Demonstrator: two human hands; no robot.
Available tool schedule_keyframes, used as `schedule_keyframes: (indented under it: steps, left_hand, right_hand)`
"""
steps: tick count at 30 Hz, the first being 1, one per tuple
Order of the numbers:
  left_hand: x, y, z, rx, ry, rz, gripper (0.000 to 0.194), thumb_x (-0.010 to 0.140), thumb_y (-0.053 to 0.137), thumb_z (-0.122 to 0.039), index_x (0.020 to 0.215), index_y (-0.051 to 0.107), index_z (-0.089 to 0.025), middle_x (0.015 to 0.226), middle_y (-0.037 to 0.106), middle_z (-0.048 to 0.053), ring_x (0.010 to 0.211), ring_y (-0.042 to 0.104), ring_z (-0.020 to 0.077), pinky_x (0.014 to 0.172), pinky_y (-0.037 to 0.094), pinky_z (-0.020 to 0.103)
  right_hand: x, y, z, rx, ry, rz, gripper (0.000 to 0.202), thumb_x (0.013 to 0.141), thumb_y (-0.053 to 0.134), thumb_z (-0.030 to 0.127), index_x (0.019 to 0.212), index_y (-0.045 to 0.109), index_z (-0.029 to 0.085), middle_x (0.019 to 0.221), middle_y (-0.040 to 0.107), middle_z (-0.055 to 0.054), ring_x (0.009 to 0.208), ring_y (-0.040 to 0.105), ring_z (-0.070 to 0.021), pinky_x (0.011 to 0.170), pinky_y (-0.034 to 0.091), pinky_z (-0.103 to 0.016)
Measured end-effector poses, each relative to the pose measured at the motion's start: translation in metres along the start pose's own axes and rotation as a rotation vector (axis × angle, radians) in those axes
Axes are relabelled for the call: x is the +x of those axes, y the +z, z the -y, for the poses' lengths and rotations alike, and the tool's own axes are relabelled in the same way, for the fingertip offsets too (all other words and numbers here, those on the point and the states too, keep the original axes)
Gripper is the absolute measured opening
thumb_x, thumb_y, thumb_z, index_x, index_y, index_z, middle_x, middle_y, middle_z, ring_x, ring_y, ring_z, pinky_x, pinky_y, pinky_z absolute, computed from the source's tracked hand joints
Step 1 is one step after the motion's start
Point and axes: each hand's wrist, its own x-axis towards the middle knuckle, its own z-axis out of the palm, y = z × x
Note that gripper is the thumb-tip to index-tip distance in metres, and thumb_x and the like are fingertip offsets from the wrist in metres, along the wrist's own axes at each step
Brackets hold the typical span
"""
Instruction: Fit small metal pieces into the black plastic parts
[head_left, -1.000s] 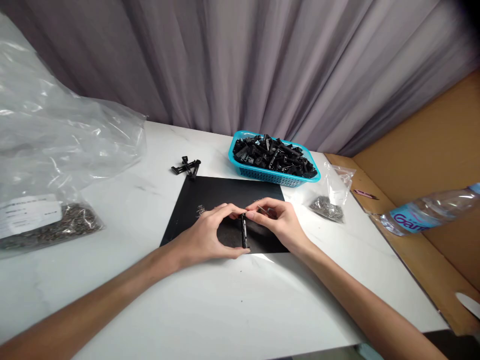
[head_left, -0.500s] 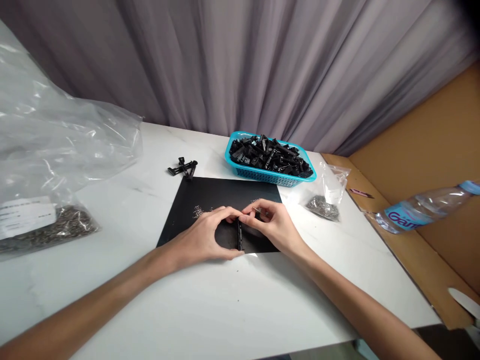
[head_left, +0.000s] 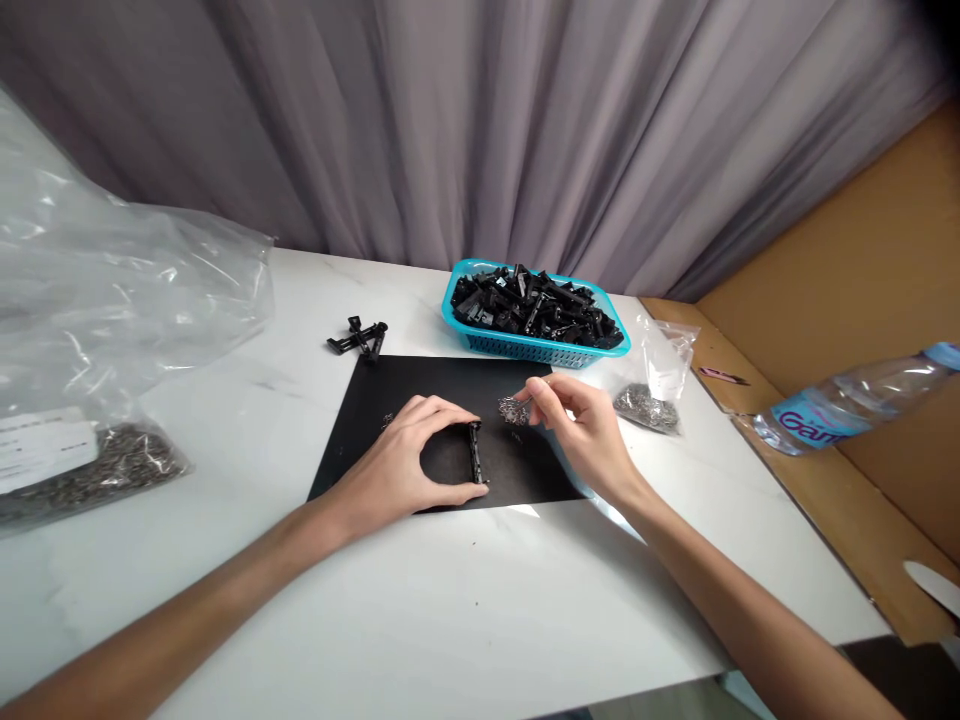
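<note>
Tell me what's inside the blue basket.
The blue basket holds a jumbled heap of black parts, piled up to about its rim. The lower layers and the basket's floor are covered by the heap, so what lies there can't be seen.

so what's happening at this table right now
A person's left hand grips a slim black part between thumb and fingers, over a black mat. The right hand is at a small pile of metal pieces; exactly what its fingers pinch is unclear. Behind sits a blue basket full of black parts, with a few more loose beyond the mat's far-left corner.
</note>
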Motion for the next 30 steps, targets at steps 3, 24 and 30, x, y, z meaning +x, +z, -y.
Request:
schedule_keyframes:
  steps: [3, 24, 30]
  left_hand:
    - [0.001, 0.0, 0.0, -0.002, -0.038, 0.0, 0.06, 0.073, 0.083, -0.055, 0.123, 0.069, -0.027, 0.117, 0.069, 0.005, 0.115, 0.057, 0.0291, 0.101, 0.05, 0.046]
    - [0.003, 0.005, 0.002, -0.089, -0.074, -0.037, 0.061, 0.065, 0.09, -0.049, 0.117, 0.072, -0.024, 0.104, 0.067, 0.006, 0.104, 0.062, 0.0266, 0.097, 0.052, 0.045]
    - [0.005, 0.004, -0.002, -0.11, -0.092, -0.041, 0.061, 0.06, 0.092, -0.045, 0.114, 0.074, -0.024, 0.104, 0.068, 0.006, 0.102, 0.063, 0.0263, 0.097, 0.052, 0.046]
  right_hand:
    - [-0.002, 0.006, -0.004, 0.133, 0.032, 0.04, 0.039, 0.103, 0.052, 0.052, 0.094, 0.071, 0.018, 0.075, 0.067, -0.002, 0.066, 0.058, -0.0141, 0.063, 0.048, -0.027]
    - [-0.002, 0.016, -0.01, 0.265, 0.042, 0.108, 0.039, 0.101, 0.056, 0.053, 0.098, 0.074, 0.018, 0.082, 0.076, -0.006, 0.072, 0.068, -0.0162, 0.066, 0.056, -0.03]
    - [-0.004, 0.018, -0.011, 0.234, 0.051, 0.115, 0.041, 0.1, 0.056, 0.054, 0.097, 0.074, 0.018, 0.082, 0.076, -0.006, 0.07, 0.066, -0.0163, 0.064, 0.053, -0.03]
